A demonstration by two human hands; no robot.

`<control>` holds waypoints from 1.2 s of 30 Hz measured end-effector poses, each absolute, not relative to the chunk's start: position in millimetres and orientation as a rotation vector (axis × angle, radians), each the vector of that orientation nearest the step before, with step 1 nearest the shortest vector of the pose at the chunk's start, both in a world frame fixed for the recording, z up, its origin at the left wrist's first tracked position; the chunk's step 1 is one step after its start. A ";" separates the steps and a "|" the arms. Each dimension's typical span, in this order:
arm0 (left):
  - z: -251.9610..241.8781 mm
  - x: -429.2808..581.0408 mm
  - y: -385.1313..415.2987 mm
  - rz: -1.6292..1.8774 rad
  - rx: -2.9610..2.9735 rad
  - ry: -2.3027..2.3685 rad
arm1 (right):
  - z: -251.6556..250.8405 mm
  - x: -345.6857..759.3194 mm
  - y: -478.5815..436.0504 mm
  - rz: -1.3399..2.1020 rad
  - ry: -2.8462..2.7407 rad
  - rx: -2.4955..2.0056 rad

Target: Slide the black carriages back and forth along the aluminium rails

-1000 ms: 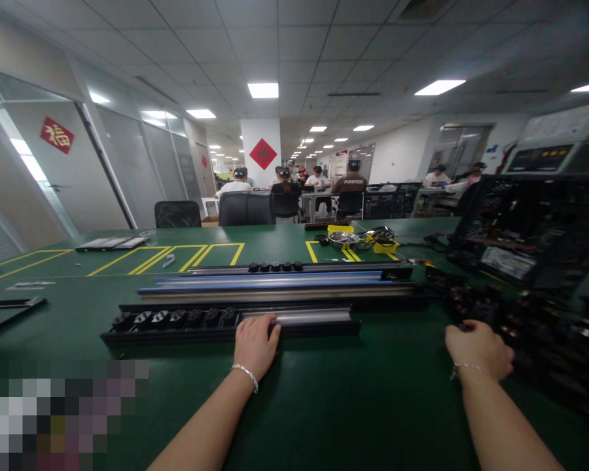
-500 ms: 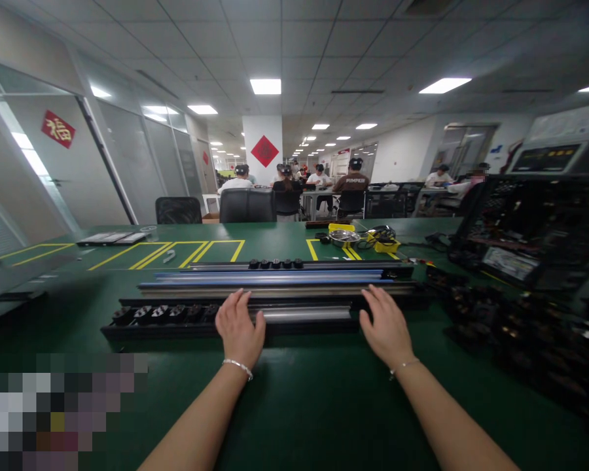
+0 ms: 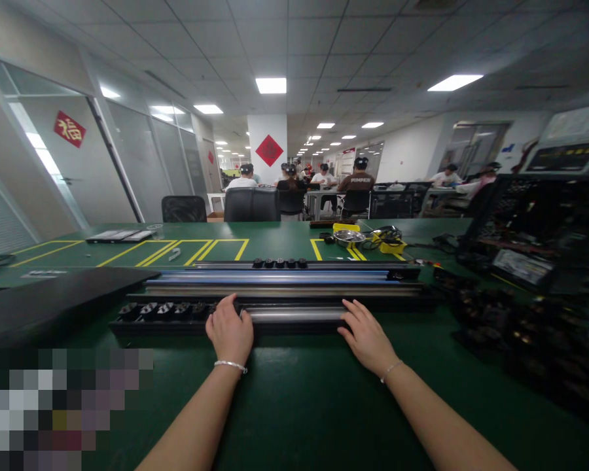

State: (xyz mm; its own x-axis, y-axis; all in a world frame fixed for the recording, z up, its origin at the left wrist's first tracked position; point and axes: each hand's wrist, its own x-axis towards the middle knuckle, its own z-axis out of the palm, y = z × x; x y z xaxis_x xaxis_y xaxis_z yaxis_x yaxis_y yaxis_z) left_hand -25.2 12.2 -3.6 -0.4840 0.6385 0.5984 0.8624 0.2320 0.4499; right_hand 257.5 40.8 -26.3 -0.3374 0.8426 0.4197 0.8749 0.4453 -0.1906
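Rail assembly [image 3: 177, 325] lies crosswise on the green surface [image 3: 294, 405], long axis left to right, directly ahead of the 2 hands. The left hand [image 3: 230, 333] rests palm-down at the left end of the silver bar [image 3: 294, 314], the right hand [image 3: 368, 337] at its right end. Fingers loosely spread, pinching nothing. Forearms extended, equally near.

Left hand [image 3: 230, 330] covers part of the black tray [image 3: 167, 322]; dark parts [image 3: 520, 333] at right blur.

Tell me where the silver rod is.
Head view, centre: the silver rod lies in the nearest black rail, between the left hand and right hand.
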 end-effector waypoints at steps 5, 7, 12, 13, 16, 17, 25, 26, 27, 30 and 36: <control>-5.4 -29.4 14.3 -1.084 -1.432 -2.194 | -27.3 257.0 40.3 -0.099 -2.241 -1.444; -6.9 -31.1 15.5 -1.096 -1.443 -2.186 | -27.5 257.3 40.3 -0.094 -2.238 -1.438; -9.8 -35.5 19.3 -1.169 -1.510 -2.151 | -28.1 257.9 40.8 -0.077 -2.226 -1.427; -10.3 -36.3 20.0 -1.187 -1.519 -2.147 | -28.2 258.0 40.9 -0.073 -2.226 -1.427; -11.2 -37.6 21.3 -1.220 -1.532 -2.144 | -28.3 258.2 40.7 -0.063 -2.222 -1.424; -11.2 -37.7 21.4 -1.221 -1.536 -2.144 | -28.2 258.2 40.6 -0.062 -2.220 -1.422; -10.6 -33.4 21.2 -1.221 -1.602 -2.114 | -26.3 257.3 39.6 -0.059 -2.227 -1.428; -10.6 -33.1 21.4 -1.219 -1.611 -2.108 | -26.4 257.3 39.7 -0.060 -2.228 -1.424; -10.6 -32.9 21.5 -1.218 -1.618 -2.102 | -26.7 257.4 39.9 -0.061 -2.228 -1.418; -10.5 -32.8 21.6 -1.213 -1.630 -2.094 | -28.3 257.9 40.8 -0.067 -2.218 -1.402; -10.3 -31.9 20.6 -1.182 -1.659 -2.066 | -29.5 257.9 41.6 -0.068 -2.215 -1.405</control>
